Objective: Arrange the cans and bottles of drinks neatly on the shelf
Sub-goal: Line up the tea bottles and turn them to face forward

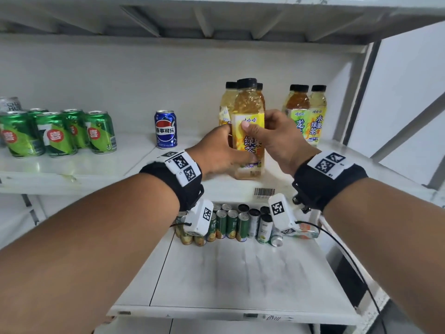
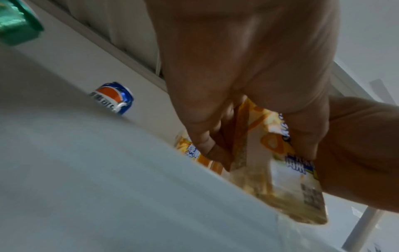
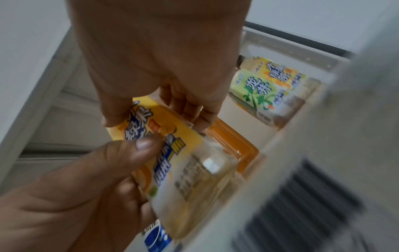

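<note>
Both hands, left hand [image 1: 218, 150] and right hand [image 1: 277, 138], grip one upright tea bottle [image 1: 248, 131] on the shelf [image 1: 72, 167].

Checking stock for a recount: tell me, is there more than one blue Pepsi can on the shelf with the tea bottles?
No, the head view shows a single blue Pepsi can standing alone between the green cans and the tea bottles.

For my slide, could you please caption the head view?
Both hands, left and right, grip a yellow-labelled tea bottle on the shelf.

L wrist band [image 1: 179, 175] blk, white tag blocks | R wrist band [image 1: 330, 182] same | blk cable [image 1: 349, 256]
</note>
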Demonstrator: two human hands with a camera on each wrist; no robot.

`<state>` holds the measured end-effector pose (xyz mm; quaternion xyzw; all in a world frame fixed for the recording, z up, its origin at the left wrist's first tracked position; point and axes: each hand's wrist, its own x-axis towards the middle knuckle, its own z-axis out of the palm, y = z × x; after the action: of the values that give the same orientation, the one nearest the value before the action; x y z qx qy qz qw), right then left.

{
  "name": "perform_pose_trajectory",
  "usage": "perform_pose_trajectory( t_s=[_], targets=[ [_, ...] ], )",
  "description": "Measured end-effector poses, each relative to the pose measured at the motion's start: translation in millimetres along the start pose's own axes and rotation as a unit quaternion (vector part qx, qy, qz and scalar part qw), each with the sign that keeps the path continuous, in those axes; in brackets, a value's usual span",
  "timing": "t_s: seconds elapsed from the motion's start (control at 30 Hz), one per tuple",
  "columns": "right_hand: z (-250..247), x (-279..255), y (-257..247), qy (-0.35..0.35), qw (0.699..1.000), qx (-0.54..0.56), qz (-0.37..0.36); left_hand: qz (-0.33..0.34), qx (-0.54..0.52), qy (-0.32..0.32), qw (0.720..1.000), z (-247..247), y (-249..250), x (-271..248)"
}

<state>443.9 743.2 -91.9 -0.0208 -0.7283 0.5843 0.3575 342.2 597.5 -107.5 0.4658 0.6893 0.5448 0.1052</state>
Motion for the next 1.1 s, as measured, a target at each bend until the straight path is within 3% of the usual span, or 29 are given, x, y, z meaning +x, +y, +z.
perform_pose_trajectory(
  t_s=[0.2,0.47,0.6,0.73,0.93,1.1],
  targets=[
    [-62,36,-22,0.001,0.999,-0.046,-0.026,-0.002,0.041,-0.002,0.999,26,28,58],
    [-164,83,-31,0.046,0.976,-0.203,-0.06,0.019,0.084,0.003,0.996,83,62,147],
    [-200,100,-20,0.076,0.965,-0.246,-0.044,0.014,0.157,0.057,0.986,93,60,182],
    [-215,112,2,0.06,0.959,-0.278,-0.011,-0.01,0.24,0.116,0.964,94,44,207],
    [-226,128,30,0.057,0.958,-0.279,0.032,-0.081,0.243,-0.012,0.967,104,28,235],
    [-236,136,41,0.041,0.968,-0.242,0.047,-0.092,0.238,-0.059,0.965,107,21,248]
  ],
)
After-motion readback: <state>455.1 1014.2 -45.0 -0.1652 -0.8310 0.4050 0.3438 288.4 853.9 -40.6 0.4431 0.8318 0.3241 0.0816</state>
